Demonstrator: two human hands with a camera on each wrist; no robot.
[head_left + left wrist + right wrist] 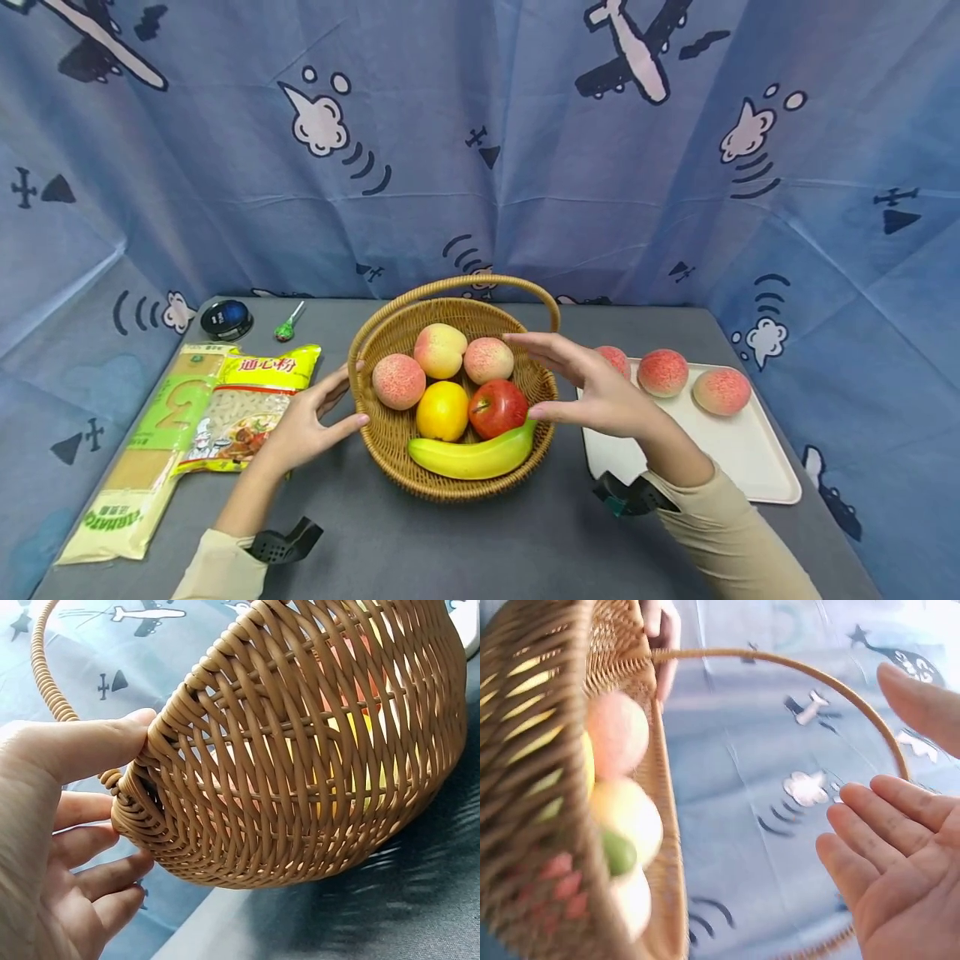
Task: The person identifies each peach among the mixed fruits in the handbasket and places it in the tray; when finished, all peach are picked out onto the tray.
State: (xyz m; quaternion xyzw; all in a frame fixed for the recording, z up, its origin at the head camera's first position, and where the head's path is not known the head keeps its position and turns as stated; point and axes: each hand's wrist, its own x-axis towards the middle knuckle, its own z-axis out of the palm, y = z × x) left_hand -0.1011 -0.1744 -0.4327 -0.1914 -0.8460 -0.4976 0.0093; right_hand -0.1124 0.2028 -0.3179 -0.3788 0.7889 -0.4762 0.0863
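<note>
A wicker basket (450,492) with an arched handle stands on the grey table. In it lie three peaches (399,382), a yellow orange-shaped fruit (442,411), a red apple (498,408) and a banana (472,458). My left hand (315,425) holds the basket's left side: in the left wrist view its thumb (112,742) meets the woven rim, with the other fingers at the rim's far side. On the right, my right hand (592,387) hovers by the basket with thumb and fingers spread. The right wrist view shows its palm (915,877) bare and apart from the weave.
A white tray (712,450) with three peaches (662,372) is at the right. To the left lie a long noodle pack (142,467) and a yellow pasta bag (251,408). Behind them are a dark round container (227,319) and a green lollipop (285,330). A blue curtain (450,167) hangs behind.
</note>
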